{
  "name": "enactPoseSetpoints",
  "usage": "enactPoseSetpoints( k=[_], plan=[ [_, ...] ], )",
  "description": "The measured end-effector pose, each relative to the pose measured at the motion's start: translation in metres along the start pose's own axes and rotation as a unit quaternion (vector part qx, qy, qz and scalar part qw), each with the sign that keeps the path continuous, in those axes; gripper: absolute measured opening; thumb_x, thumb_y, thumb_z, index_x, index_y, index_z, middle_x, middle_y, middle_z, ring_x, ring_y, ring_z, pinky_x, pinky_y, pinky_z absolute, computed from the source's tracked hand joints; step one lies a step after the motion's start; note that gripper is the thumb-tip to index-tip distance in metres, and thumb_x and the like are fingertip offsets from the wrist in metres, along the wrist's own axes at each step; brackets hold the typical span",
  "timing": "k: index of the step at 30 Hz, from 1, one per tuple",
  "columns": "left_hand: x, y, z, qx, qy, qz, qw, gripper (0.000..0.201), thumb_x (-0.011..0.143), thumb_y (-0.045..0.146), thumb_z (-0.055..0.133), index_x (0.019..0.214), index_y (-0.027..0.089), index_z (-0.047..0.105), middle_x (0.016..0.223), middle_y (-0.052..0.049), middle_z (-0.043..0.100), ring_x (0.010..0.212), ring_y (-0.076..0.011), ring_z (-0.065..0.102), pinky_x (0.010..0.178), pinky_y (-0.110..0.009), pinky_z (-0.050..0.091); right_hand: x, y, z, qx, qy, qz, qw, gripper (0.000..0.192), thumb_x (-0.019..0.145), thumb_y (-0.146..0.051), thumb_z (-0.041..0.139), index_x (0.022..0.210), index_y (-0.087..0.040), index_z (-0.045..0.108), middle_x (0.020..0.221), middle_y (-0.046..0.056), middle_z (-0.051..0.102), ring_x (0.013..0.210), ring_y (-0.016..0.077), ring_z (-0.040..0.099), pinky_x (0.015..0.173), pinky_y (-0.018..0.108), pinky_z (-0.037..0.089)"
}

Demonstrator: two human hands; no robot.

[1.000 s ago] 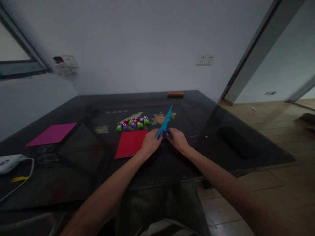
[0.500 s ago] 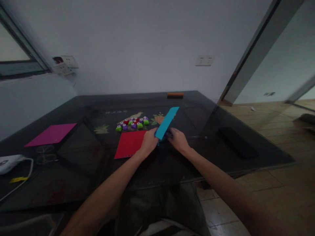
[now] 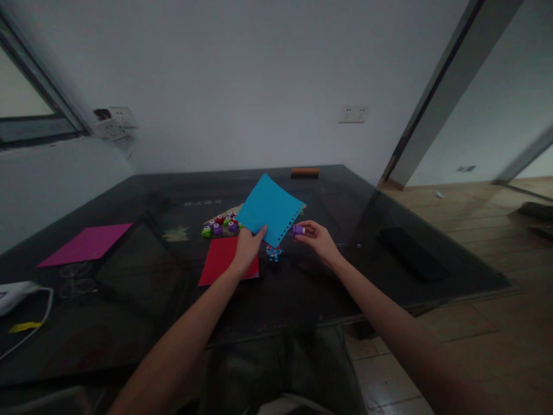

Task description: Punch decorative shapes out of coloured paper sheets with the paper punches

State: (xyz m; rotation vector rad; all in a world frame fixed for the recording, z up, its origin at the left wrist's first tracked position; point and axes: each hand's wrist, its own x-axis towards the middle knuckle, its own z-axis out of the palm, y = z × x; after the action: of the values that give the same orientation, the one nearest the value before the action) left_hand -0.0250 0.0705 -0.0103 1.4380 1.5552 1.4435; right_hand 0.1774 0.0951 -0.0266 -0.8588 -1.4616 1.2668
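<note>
Head view, left grip: left hand [image 3: 247,249] pinched shut on the near corner of the blue sheet [image 3: 269,208], thumb on its face.
Blue sheet: held tilted above the bench, flat side toward the camera; a row of small punched holes runs along its right edge.
Right grip: right hand [image 3: 317,237] closed on a small purple punch [image 3: 298,230], held between fingertips and thumb just beside the sheet's punched edge, not touching it.
Offcuts: a small cluster of blue paper cut-outs [image 3: 273,252] lies on the bench below the gap between the two hands.
Red sheet: red sheet [image 3: 223,258] lies flat on the bench under the left wrist, partly covered by it.
Spare punches: a group of green, purple and red punches [image 3: 218,225] sits on the bench behind the red sheet, partly hidden by the blue sheet.
Bench surface: dark glossy bench [image 3: 302,288] with a glass top and a faint floral pattern beneath it.
Left of bench: magenta sheet [image 3: 85,244] lies flat, well apart from the hands; a white device with cable [image 3: 17,291] rests at the near left edge.
Right of bench: flat black object [image 3: 408,249], well apart.
Far edge: small orange-brown block [image 3: 305,172].
Room: pale wall with a double socket [image 3: 352,113]; window frame at left; tiled floor [image 3: 475,230] and door frame at right.
</note>
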Motion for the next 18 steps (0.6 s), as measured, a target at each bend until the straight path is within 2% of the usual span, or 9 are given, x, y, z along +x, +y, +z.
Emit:
enactPoseSetpoints(
  k=[5, 8, 12, 16, 18],
  plan=[
    [0.006, -0.005, -0.005, -0.028, -0.012, 0.022, 0.999, 0.027, 0.071, 0.038, 0.060, 0.076, 0.011, 0.061, 0.072, -0.006, 0.065, 0.069, -0.0193, 0.059, 0.067, -0.029, 0.046, -0.003, -0.006, -0.001, 0.071, -0.018, -0.017, 0.997, 0.039, 0.061, -0.027, 0.072, 0.093, -0.019, 0.053, 0.101, 0.007, 0.066, 0.091, 0.0209, 0.064, 0.083, 0.040, 0.050],
    [0.009, -0.010, -0.006, -0.033, -0.006, 0.010, 0.999, 0.029, 0.069, 0.039, 0.062, 0.076, 0.011, 0.061, 0.072, -0.006, 0.065, 0.069, -0.0197, 0.059, 0.067, -0.030, 0.046, -0.002, -0.009, -0.005, 0.069, -0.009, -0.025, 0.997, 0.038, 0.061, -0.029, 0.072, 0.093, -0.020, 0.054, 0.104, 0.007, 0.064, 0.092, 0.0205, 0.063, 0.081, 0.039, 0.051],
    [0.010, -0.016, -0.006, -0.055, 0.005, -0.014, 0.998, 0.033, 0.067, 0.043, 0.064, 0.076, 0.011, 0.060, 0.069, -0.005, 0.064, 0.067, -0.0192, 0.059, 0.063, -0.029, 0.046, 0.012, -0.009, -0.023, 0.034, 0.052, -0.035, 0.997, 0.041, 0.060, -0.033, 0.072, 0.095, -0.019, 0.056, 0.100, 0.007, 0.064, 0.088, 0.0193, 0.062, 0.077, 0.036, 0.052],
    [0.009, -0.015, -0.006, -0.108, 0.017, -0.037, 0.993, 0.038, 0.064, 0.046, 0.066, 0.077, 0.011, 0.060, 0.068, -0.004, 0.063, 0.068, -0.0191, 0.059, 0.061, -0.028, 0.046, 0.047, 0.003, -0.056, -0.027, 0.143, -0.054, 0.988, 0.041, 0.064, -0.040, 0.067, 0.097, -0.017, 0.057, 0.094, 0.007, 0.065, 0.076, 0.0162, 0.062, 0.068, 0.032, 0.051],
    [0.008, -0.013, -0.006, -0.120, 0.027, -0.044, 0.991, 0.038, 0.063, 0.047, 0.066, 0.076, 0.012, 0.060, 0.067, -0.003, 0.063, 0.069, -0.0192, 0.059, 0.061, -0.028, 0.046, 0.066, 0.015, -0.072, -0.099, 0.183, -0.048, 0.977, 0.041, 0.064, -0.041, 0.065, 0.094, -0.015, 0.058, 0.086, 0.006, 0.065, 0.069, 0.0159, 0.061, 0.062, 0.030, 0.050]
  ],
)
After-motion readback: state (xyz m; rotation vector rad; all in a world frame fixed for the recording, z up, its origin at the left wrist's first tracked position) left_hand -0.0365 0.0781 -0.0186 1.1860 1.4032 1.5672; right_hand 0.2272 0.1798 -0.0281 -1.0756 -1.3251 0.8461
